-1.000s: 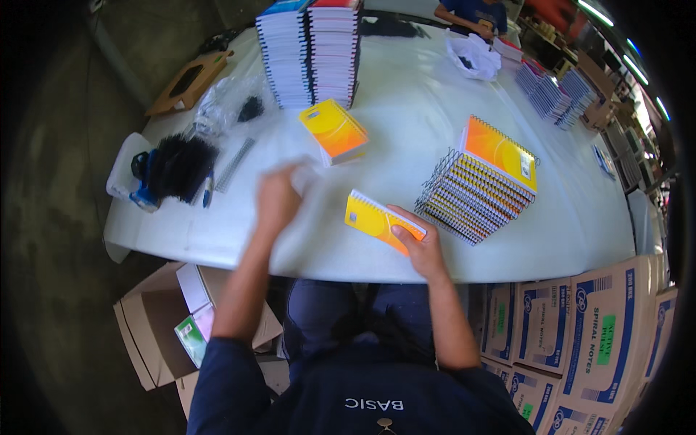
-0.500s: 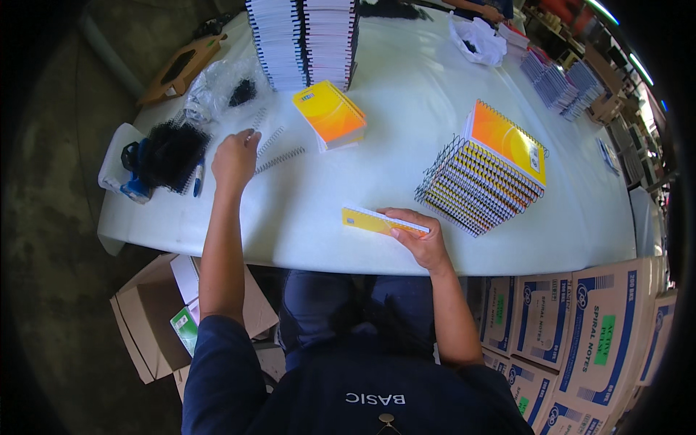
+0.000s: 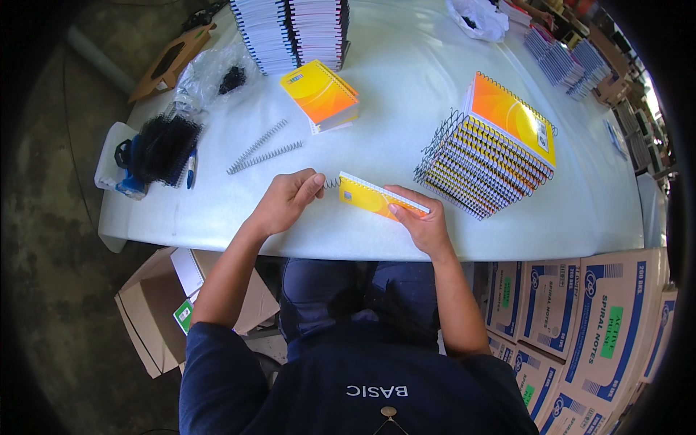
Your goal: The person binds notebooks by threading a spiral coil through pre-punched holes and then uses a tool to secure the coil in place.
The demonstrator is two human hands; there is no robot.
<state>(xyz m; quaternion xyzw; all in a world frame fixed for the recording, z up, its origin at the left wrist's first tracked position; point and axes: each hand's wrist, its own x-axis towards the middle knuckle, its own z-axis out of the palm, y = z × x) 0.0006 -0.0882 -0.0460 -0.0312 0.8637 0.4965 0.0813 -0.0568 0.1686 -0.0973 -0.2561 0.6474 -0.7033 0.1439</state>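
My right hand (image 3: 419, 221) is closed round a small yellow-orange notebook (image 3: 368, 200), tilted with its punched white edge facing up and away. Between the fingertips of my left hand (image 3: 290, 199) is a dark spiral binding coil (image 3: 331, 183); its free end meets the notebook's left corner. Most of that coil is hidden by my fingers. Two loose coils (image 3: 264, 150) lie on the table beyond my left hand. Farther back sits a short pile of unbound yellow-orange notebooks (image 3: 319, 94). To the right stands a tall stack of spiral-bound notebooks (image 3: 500, 145).
A heap of black coils (image 3: 168, 148) lies at the left beside a blue-and-white marker (image 3: 191, 170). Behind are a clear plastic bag (image 3: 206, 80) and tall notebook stacks (image 3: 264, 36). A white bag (image 3: 478, 20) lies far right. Cardboard cartons (image 3: 605, 326) stand below the table's front edge (image 3: 406, 254).
My left hand has come from the loose coils towards me and right, bringing one coil to the notebook's corner. My right hand still holds the notebook, now tipped somewhat more.
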